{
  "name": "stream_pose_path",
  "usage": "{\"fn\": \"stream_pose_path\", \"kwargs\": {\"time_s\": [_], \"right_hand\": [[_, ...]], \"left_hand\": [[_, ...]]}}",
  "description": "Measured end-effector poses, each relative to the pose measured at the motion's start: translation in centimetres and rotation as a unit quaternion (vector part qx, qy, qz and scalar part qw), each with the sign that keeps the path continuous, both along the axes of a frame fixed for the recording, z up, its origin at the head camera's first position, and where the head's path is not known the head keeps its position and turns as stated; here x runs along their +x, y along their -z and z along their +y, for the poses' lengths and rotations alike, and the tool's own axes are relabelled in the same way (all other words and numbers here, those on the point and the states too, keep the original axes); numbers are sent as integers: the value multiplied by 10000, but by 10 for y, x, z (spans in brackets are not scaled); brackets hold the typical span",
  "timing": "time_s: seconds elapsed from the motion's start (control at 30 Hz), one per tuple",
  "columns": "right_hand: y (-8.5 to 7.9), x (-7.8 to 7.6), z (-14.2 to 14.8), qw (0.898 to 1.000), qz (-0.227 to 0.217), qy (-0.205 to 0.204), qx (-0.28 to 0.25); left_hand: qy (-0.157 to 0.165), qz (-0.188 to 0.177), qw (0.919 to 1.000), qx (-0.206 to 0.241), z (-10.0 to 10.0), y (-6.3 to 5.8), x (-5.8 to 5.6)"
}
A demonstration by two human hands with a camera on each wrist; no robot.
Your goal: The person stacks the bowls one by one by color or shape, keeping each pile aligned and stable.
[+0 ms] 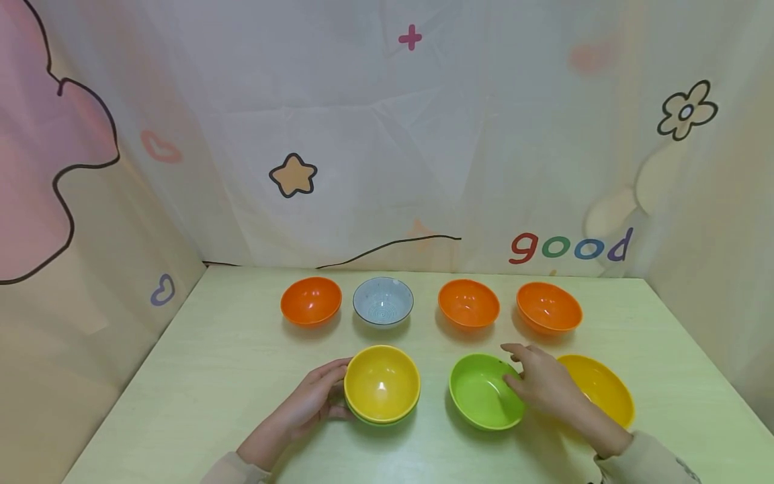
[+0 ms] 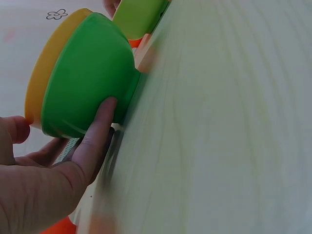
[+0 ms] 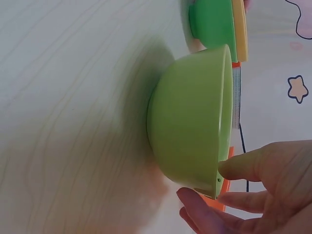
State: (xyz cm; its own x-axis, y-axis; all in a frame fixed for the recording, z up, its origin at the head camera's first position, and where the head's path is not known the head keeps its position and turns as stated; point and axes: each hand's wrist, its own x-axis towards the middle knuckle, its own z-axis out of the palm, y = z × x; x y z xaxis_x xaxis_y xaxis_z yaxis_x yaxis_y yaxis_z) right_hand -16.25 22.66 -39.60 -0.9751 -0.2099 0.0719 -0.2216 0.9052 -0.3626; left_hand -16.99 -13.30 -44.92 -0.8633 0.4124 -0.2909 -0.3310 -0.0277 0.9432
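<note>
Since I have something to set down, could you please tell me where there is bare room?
The widest bare patch is the left side of the table, between the backdrop, the leftmost orange bowl and the left hand. Another lies right of the rightmost orange bowl. It is crowded around the right hand, light green bowl and right yellow bowl.

Soft overhead light evenly brightened the head view | glints shone inside the yellow bowl (image 1: 381, 375) and lime-green bowl (image 1: 480, 391) | diffuse shadows pooled on the pale tabletop (image 1: 211, 376) | both wrist views looked dimmer and greyer, the left's tabletop grain softly blurred
</note>
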Motion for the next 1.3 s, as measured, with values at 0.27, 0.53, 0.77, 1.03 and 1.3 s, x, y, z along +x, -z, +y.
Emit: {"fn": "stream_pose_path", "kwargs": {"time_s": [0.27,0.53,0.77,1.03,1.3], "right_hand": [[5,1,1,9999,84,-84,28],[6,2,1,10000,11,-6,-53],[4,4,1,9995,-260,142,-147],[5,5,0,9990,-320,212,-231],[4,3,0,9989,-268,231,-315]], "left_hand": [[64,-21,10000,66,0,0,1],[50,-29,9999,105,0,0,0],[40,-38,9999,93,0,0,0],[37,11,9999,115,0,1,1],[71,51,9998,150,0,0,1]]}}
